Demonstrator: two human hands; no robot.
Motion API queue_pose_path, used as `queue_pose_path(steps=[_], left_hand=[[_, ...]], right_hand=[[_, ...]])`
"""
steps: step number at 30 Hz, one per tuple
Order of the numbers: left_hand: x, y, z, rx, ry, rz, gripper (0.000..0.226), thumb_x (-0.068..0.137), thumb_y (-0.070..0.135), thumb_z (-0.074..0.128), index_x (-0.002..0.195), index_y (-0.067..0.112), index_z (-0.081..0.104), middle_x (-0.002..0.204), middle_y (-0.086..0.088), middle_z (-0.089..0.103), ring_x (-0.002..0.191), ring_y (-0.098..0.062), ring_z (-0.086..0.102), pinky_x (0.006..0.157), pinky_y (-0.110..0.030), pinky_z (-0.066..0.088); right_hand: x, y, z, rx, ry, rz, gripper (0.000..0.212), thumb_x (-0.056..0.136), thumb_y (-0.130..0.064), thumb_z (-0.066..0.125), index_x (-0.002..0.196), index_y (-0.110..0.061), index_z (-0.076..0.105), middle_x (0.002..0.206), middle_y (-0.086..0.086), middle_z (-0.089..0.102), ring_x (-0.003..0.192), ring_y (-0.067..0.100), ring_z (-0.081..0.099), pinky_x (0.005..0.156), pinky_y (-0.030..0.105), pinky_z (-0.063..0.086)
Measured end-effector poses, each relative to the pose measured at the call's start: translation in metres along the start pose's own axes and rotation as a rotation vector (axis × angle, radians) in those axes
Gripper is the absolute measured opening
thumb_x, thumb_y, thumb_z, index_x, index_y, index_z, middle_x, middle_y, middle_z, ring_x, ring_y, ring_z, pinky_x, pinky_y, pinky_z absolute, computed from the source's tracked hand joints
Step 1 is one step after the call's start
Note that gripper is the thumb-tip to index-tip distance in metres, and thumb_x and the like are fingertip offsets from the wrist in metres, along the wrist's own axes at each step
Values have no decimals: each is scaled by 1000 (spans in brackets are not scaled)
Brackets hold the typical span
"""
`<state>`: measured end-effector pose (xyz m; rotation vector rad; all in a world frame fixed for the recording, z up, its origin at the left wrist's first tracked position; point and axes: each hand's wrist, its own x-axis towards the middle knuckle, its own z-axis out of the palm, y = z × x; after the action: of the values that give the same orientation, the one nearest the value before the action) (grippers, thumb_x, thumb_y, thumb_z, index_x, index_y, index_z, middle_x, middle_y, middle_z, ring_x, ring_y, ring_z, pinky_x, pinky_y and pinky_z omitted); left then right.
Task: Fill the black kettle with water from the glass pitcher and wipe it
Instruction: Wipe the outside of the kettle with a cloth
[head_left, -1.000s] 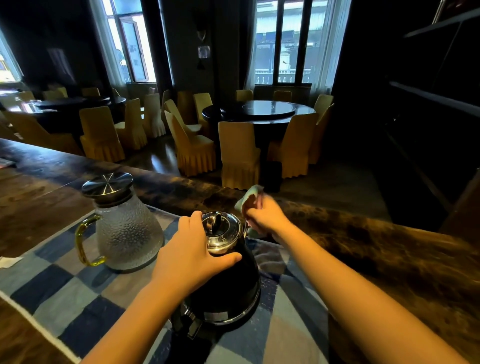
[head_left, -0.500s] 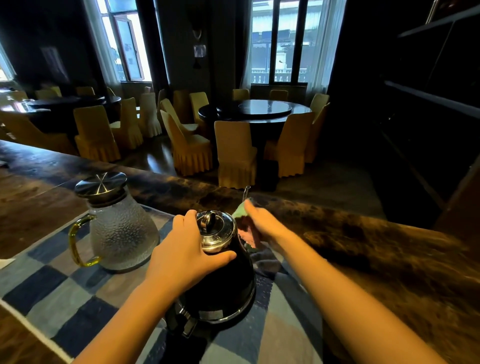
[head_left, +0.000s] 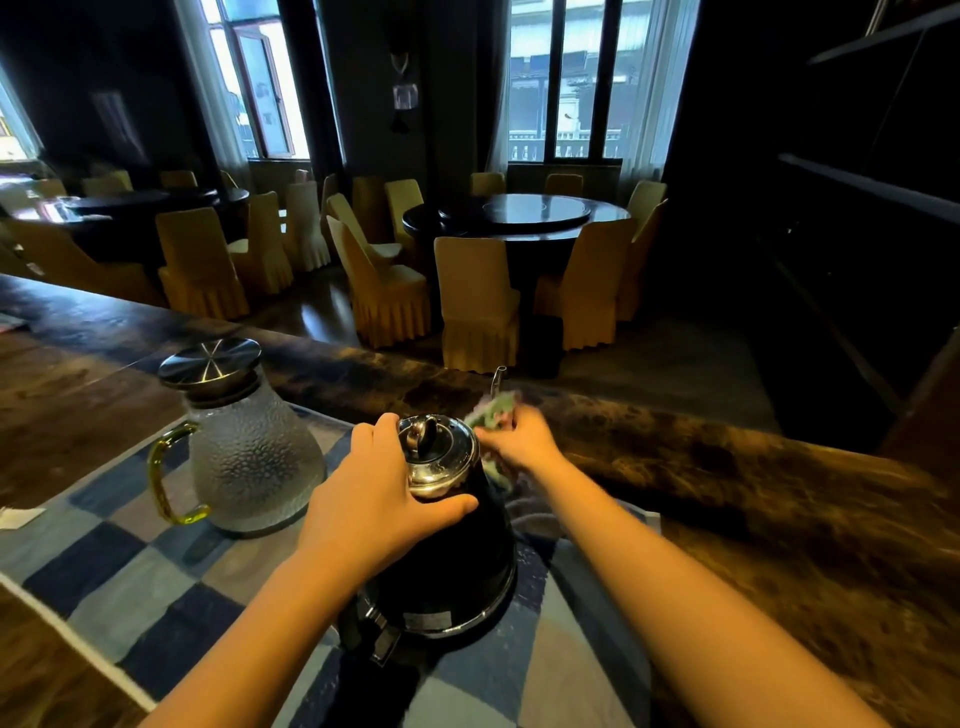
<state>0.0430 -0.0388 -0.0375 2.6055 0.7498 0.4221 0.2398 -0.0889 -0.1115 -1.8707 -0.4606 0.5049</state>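
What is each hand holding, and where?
Left hand grips the kettle just under its lid; right hand holds a bunched cloth.

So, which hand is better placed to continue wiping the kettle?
The right hand: it holds the cloth against the far side of the black kettle. The left hand is occupied, steadying the kettle near its lid.

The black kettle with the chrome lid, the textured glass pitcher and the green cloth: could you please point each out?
Black kettle with chrome lid (head_left: 457, 561), head view, on its dark body.
Textured glass pitcher (head_left: 254, 462), head view, on its dimpled belly.
Green cloth (head_left: 493, 408), head view, on the bunched part above the right hand.
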Motion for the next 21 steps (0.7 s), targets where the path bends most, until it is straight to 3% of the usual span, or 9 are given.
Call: queue_pose_path(steps=[4, 6, 8, 10, 11, 15, 17, 19, 21], left_hand=[[0, 0, 0, 3, -1, -3, 83, 58, 70, 67, 120, 25, 34, 107, 9, 36, 102, -16, 53, 73, -32, 47], [0, 0, 0, 8, -4, -3, 82, 59, 70, 67, 119, 25, 33, 106, 9, 35, 102, -16, 53, 70, -31, 44], [0, 1, 0, 9, -6, 3, 81, 59, 70, 67, 119, 25, 33, 106, 10, 35, 100, -15, 52, 69, -30, 42], [0, -1, 0, 6, -2, 0, 82, 60, 69, 67, 120, 25, 33, 107, 10, 35, 101, -15, 52, 69, -30, 42], [1, -1, 0, 8, -5, 2, 83, 59, 69, 67, 121, 25, 33, 107, 9, 35, 103, -16, 53, 70, -30, 42], [2, -2, 1, 18, -11, 0, 86, 59, 69, 68, 124, 24, 33, 118, 4, 40, 108, -19, 54, 76, -34, 48], [2, -1, 1, 20, -12, 2, 87, 59, 69, 67, 126, 24, 32, 120, 4, 41, 108, -18, 53, 76, -34, 48], [2, -1, 0, 16, -6, 6, 85, 59, 69, 67, 123, 24, 34, 118, 4, 41, 105, -18, 54, 74, -34, 49], [1, -1, 0, 18, -4, 6, 85, 59, 70, 67, 122, 24, 34, 117, 5, 41, 105, -17, 54, 74, -34, 49]], right_hand=[[-11, 24, 9, -4, -137, 117, 6, 84, -7, 66, 87, -9, 61, 91, 8, 66, 79, 14, 60, 65, 12, 50], [-1, 15, 4, -89, -138, 63, 20, 81, -6, 70, 100, -1, 63, 97, 7, 65, 88, 17, 62, 73, 18, 52], [7, -7, -8, 10, -56, -31, 36, 80, -7, 73, 111, 4, 61, 108, 17, 67, 92, 20, 67, 81, 31, 55], [10, -30, -19, 222, 48, -85, 29, 84, -7, 69, 109, 2, 59, 102, 25, 66, 72, 18, 70, 63, 27, 56], [11, -37, -23, 282, 92, -93, 28, 86, -10, 68, 110, 1, 60, 102, 25, 67, 72, 21, 69, 61, 27, 55], [8, -38, -20, 418, 153, -61, 31, 87, -14, 67, 112, 4, 60, 105, 18, 68, 88, 30, 67, 76, 33, 57], [3, -26, -11, 333, 110, -53, 32, 87, -10, 67, 114, 5, 59, 102, 17, 67, 91, 29, 66, 75, 31, 57], [-6, -8, -1, 149, 33, -34, 23, 85, -5, 67, 107, 3, 64, 91, 9, 63, 78, 17, 62, 57, 12, 49], [-13, 11, 7, 11, -36, 56, 7, 86, -7, 65, 92, -4, 66, 83, 4, 61, 70, 11, 56, 49, 11, 42]])
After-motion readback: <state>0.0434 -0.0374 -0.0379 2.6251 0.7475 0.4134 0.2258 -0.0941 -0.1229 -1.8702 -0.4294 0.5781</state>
